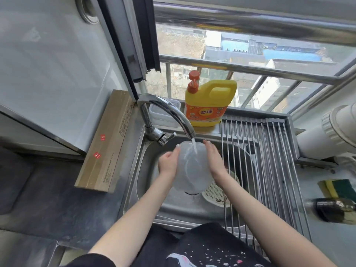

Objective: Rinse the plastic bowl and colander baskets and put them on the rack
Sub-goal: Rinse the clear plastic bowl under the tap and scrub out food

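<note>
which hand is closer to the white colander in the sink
Right. The right hand is just above the colander; the left hand is across the bowl from it.

Both bare forearms reach forward from the bottom of the view and converge on the plastic bowl, the left arm rising from lower left, the right from lower right. The left hand presses flat against the bowl's left side, fingers together and stretched up toward its far rim, thumb tucked near the wall. The right hand mirrors it on the bowl's right side, palm turned inward, fingers straight and pointing away from the body, so the bowl is clasped between the two palms.
</note>
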